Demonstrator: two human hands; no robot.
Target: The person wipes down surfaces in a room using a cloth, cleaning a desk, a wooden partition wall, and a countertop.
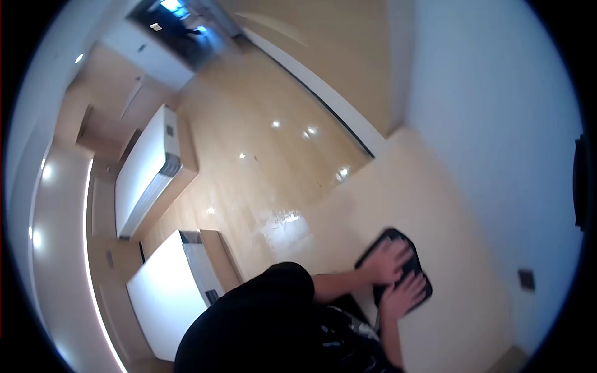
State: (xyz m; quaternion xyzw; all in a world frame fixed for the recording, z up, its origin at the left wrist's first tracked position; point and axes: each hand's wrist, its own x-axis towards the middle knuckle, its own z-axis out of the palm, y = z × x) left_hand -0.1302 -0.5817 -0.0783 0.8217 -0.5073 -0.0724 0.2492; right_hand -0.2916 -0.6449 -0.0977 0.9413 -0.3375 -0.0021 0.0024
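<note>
A flat black object (410,265) with rounded corners lies on a light wood-coloured surface (435,205) at the lower right. My left hand (387,261) rests over its upper part, fingers spread. Just below, my right hand (404,294) lies on its lower part, also with the fingers apart. The two hands are side by side and close together. Both cover much of the black object, so what it is cannot be made out.
Two beds with white mattresses (140,180) (168,295) stand at the left. Glossy wooden floor (249,124) runs to a dark doorway (180,37) at the top. A pale wall (485,124) with a dark socket plate (526,280) is at the right.
</note>
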